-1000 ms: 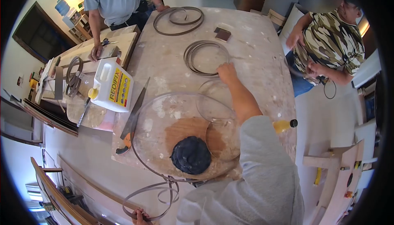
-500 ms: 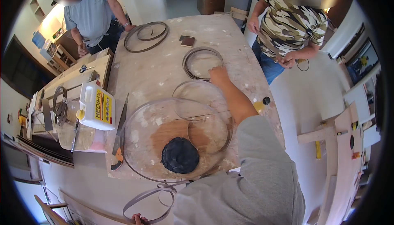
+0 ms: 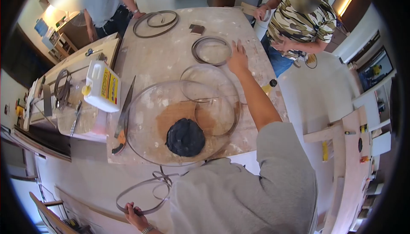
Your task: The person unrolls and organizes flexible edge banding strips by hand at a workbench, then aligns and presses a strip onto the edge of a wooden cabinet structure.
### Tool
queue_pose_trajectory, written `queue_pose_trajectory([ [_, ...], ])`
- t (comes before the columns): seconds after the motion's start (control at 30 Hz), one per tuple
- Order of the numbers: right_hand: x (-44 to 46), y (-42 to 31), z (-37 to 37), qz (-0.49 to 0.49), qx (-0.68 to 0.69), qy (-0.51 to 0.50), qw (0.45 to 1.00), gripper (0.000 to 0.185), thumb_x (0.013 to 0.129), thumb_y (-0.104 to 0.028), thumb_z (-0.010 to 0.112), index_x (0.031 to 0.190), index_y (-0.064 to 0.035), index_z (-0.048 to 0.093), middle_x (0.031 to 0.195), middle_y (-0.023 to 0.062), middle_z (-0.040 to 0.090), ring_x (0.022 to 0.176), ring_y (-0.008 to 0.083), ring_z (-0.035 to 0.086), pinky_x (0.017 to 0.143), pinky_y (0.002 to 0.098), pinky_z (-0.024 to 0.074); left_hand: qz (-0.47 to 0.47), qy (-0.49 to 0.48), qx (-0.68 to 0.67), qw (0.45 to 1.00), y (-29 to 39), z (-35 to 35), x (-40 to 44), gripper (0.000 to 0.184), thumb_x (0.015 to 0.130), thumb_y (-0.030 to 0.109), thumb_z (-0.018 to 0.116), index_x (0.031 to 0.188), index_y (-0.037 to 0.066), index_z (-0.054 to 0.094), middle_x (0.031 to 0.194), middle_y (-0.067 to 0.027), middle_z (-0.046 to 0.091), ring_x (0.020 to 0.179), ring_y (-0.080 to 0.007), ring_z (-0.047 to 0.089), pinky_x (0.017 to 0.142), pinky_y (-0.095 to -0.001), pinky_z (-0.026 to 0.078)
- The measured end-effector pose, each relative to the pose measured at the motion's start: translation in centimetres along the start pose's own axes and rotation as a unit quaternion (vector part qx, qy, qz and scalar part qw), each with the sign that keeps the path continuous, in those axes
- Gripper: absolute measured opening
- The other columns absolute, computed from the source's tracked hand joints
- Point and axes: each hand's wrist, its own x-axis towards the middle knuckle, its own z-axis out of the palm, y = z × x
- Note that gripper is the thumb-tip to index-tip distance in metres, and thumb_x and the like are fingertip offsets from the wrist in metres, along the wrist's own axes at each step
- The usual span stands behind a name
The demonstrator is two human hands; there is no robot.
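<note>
My left hand (image 3: pixel 134 212), low at the bottom left, is closed on a loose, looped strip (image 3: pixel 147 212) beside the table's near edge. Over the table, my right hand (image 3: pixel 237 58) has its fingers spread, just right of a coiled strip (image 3: pixel 196 51); nothing shows in it. A large thin loop of strip (image 3: pixel 130 119) lies on the table (image 3: pixel 162 67) around a black round lump (image 3: pixel 185 137). A smaller loop (image 3: pixel 183 80) overlaps it.
A handsaw (image 3: pixel 127 106) and a white jug (image 3: pixel 102 87) are on the left. Another coil (image 3: pixel 136 30) and dark squares (image 3: pixel 197 29) lie farther back. A small bottle (image 3: pixel 269 86) stands right. One person (image 3: pixel 106 3) is back left, another (image 3: pixel 299 18) back right.
My right hand has come off the coil's edge and opened, its fingers now spread. My left hand still grips its strip, now raised more into view. The camera view has shifted.
</note>
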Motion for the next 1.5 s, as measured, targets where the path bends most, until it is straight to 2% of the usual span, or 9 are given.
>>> queue_pose_trajectory([
  [0.3,-14.0,-4.0,4.2,-0.121,0.023,-0.218,0.968,0.086,0.077,-0.039,0.071,0.144,-0.0028,0.031,0.15,0.0244,0.027,0.137,0.0398,0.03,0.112,0.0456,0.029,0.043,-0.05,-0.046,0.997,1.6,-2.2,-1.2,0.031,0.094,0.025,0.061,0.112,0.0,0.058,0.09,-0.0083,0.063,0.056,-0.0109,0.052,0.05,-0.023,0.042],
  [0.4,-18.0,-5.6,3.2,-0.138,0.005,-0.262,0.955,0.087,0.08,-0.04,0.069,0.147,-0.0065,0.026,0.154,0.0224,0.016,0.14,0.0423,0.022,0.109,0.0571,0.0278,0.053,-0.064,-0.071,0.994,2.7,-2.6,-2.7,0.031,0.094,0.024,0.06,0.113,0.0,0.058,0.089,-0.0083,0.063,0.054,-0.0103,0.051,0.049,-0.0226,0.041],
  [0.5,-18.1,-4.1,4.0,-0.027,-0.036,-0.248,0.968,0.096,0.076,-0.045,0.071,0.15,-0.0108,0.02,0.154,0.0221,0.017,0.14,0.0418,0.022,0.112,0.0533,0.0246,0.07,-0.057,-0.013,0.996,4.0,-5.0,-3.6,0.03,0.095,0.023,0.059,0.114,0.0,0.057,0.086,-0.0079,0.063,0.05,-0.0094,0.05,0.045,-0.0216,0.038],
  [0.6,-19.0,-2.9,2.9,-0.016,-0.025,-0.23,0.973,0.097,0.075,-0.043,0.072,0.151,-0.0141,0.017,0.155,0.0214,0.013,0.139,0.0444,0.022,0.112,0.0546,0.0227,0.088,-0.063,0.048,0.993,4.9,-5.4,-4.3,0.027,0.095,0.018,0.057,0.114,0.0,0.056,0.078,-0.0052,0.059,0.046,-0.0068,0.044,0.038,-0.0202,0.031],
  [0.7,-21.1,-4.9,-1.6,-0.028,0.034,-0.23,0.972,0.099,0.073,-0.04,0.074,0.15,-0.0124,0.019,0.155,0.0225,0.012,0.139,0.045,0.021,0.108,0.0585,0.0276,0.074,-0.035,0.139,0.987,8.3,-3.9,-7.7,0.022,0.093,0.016,0.06,0.103,-0.004,0.061,0.075,-0.0054,0.06,0.053,-0.0087,0.042,0.046,-0.0203,0.034],
  [0.87,-23.3,-3.3,-1.3,-0.046,0.125,-0.115,0.984,0.094,0.074,-0.037,0.073,0.147,-0.0047,0.023,0.152,0.0258,0.019,0.139,0.0437,0.024,0.111,0.0475,0.0279,0.118,0.039,0.205,0.971,6.0,-8.7,-5.7,0.02,0.095,0.018,0.055,0.108,0.002,0.055,0.07,-0.001,0.053,0.042,-0.0058,0.042,0.038,-0.0185,0.032],
  [1.1,-25.5,-2.6,-4.7,-0.062,0.251,-0.152,0.954,0.083,0.083,-0.03,0.07,0.144,0.0054,0.026,0.15,0.0252,0.027,0.141,0.0338,0.025,0.115,0.0376,0.0201,0.202,0.078,0.036,0.975,5.8,-8.9,-9.6,0.029,0.094,0.014,0.056,0.118,-0.001,0.052,0.066,0.0022,0.049,0.051,-0.0048,0.046,0.044,-0.0201,0.038],
  [1.3,-29.3,-9.8,-7.2,-0.073,0.391,-0.362,0.843,0.06,0.089,-0.015,0.063,0.138,0.0074,0.037,0.135,0.022,0.049,0.122,0.026,0.05,0.102,0.0338,0.0397,0.204,0.133,0.003,0.97,6.6,-10.1,-18.7,0.021,0.094,0.012,0.058,0.11,-0.001,0.059,0.074,0.0015,0.056,0.063,-0.0059,0.053,0.056,-0.0203,0.044],
  [1.5,-36.4,-13.5,-6.3,-0.25,0.415,-0.583,0.652,0.047,0.089,-0.008,0.063,0.131,0.0055,0.046,0.122,0.0134,0.059,0.111,0.0178,0.056,0.094,0.0293,0.0445,0.203,0.114,-0.015,0.972,3.8,-7.1,-27.9,0.023,0.094,0.009,0.058,0.113,-0.005,0.059,0.077,-0.0019,0.062,0.067,-0.0069,0.054,0.062,-0.022,0.045],
])
